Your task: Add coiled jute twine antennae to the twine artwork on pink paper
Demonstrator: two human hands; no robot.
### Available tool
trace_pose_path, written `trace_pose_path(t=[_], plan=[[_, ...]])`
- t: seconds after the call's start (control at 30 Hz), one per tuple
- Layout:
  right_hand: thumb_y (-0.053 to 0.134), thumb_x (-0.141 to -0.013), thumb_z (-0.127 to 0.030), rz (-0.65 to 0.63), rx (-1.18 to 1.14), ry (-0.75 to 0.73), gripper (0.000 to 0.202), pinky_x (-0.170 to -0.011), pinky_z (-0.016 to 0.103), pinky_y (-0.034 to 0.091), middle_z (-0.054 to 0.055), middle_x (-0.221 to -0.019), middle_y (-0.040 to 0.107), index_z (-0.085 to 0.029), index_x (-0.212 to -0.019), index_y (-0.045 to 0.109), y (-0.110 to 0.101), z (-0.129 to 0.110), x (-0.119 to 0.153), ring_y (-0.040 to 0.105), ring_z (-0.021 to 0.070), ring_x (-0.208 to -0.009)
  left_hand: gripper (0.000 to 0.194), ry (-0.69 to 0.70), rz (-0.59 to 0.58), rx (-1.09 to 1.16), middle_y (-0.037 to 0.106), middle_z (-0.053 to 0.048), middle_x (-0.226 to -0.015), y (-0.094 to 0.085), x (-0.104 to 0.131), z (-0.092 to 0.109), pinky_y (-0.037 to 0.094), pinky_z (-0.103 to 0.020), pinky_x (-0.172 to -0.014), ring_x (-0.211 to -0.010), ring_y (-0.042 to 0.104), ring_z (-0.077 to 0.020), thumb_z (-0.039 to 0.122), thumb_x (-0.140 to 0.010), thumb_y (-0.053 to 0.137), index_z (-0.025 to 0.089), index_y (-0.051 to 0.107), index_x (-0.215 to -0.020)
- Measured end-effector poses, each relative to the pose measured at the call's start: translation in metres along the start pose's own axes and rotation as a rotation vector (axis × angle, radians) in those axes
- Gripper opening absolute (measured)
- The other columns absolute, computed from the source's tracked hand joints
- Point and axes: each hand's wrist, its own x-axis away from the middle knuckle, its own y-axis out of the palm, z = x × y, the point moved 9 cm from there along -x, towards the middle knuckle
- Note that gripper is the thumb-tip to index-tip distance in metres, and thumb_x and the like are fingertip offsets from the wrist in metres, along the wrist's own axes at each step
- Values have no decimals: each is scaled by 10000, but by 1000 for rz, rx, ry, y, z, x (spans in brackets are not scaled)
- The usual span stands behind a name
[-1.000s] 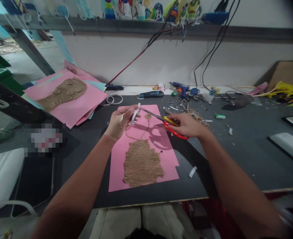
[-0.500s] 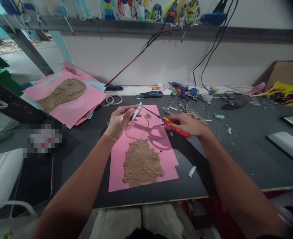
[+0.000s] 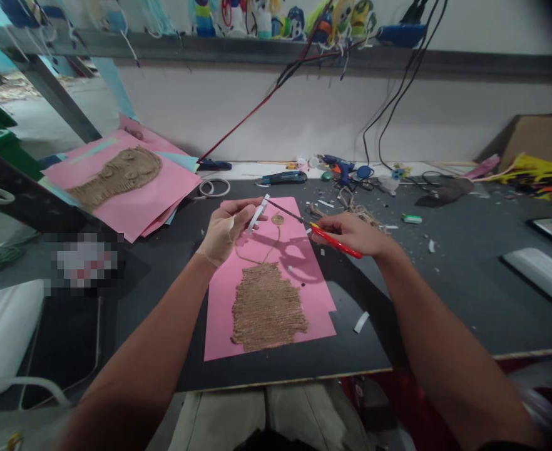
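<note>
Red-handled metal scissors (image 3: 338,243) at a thin white strip (image 3: 258,215)
From afar, I see the left hand (image 3: 225,227) pinching the tilted strip above the pink paper sheet (image 3: 314,300), seemingly leaving its end clear; the right hand (image 3: 348,232) grips the scissors.

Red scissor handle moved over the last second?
Yes, slightly rightward: the red scissor handle in the right hand sits further right against the pink sheet below.

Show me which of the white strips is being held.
The held strip is pinched in the left hand, near the tips of the scissors. The strip right of the pink sheet lies loose.
</note>
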Motion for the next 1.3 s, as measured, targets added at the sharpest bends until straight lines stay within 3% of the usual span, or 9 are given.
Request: trace_pose_path(t=[0.2, 0.5, 0.83, 1.13, 1.3], plan=[[613, -861, -775, -14, -27, 14, 576, -600, 309, 324, -14, -691, 532, -202, -845, 668, -1, 0, 2, 456, 145, -637, 459, -8, -30, 45, 795, -99, -937, 0, -1, -4, 515, -264, -621, -825, 718, -183, 492, -799, 856, 185, 792, -1135], [638, -853, -766, -40, -76, 33, 565, -588, 308, 319, -19, -671, 530, -201, -840, 658, 2, -1, 2, 459, 133, -609, 478, -17, -28, 32, 797, -105, -993, 2, 0, -2, 569, -312, -759, -874, 733, -194, 499, -792, 855, 171, 788, -1132], [664, -855, -727, -47, -103, 40, 530, -566, 300, 295, -33, -638, 509, -200, -807, 636, 0, 1, 4, 438, 118, -571, 457, -1, -65, 68, 798, -119, -1035, 5, 1, -1, 580, -318, -811, -917, 741, -202, 494, -817, 848, 173, 799, -1138], [670, -850, -727, -48, -123, 19, 533, -555, 296, 289, -37, -629, 497, -201, -783, 617, 1, -4, 4, 424, 113, -569, 356, -22, 25, -9, 796, -94, -994, 1, 1, -1, 582, -339, -841, -880, 737, -190, 343, -789, 874, 176, 809, -1096], [652, -860, -734, -54, -122, 18, 535, -555, 294, 297, -42, -611, 488, -206, -780, 611, 1, -7, 4, 432, 114, -566, 306, -39, 58, -33, 776, -71, -899, -1, 2, -3, 568, -308, -758, -796, 709, -163, 325, -794, 859, 169, 805, -1051]])
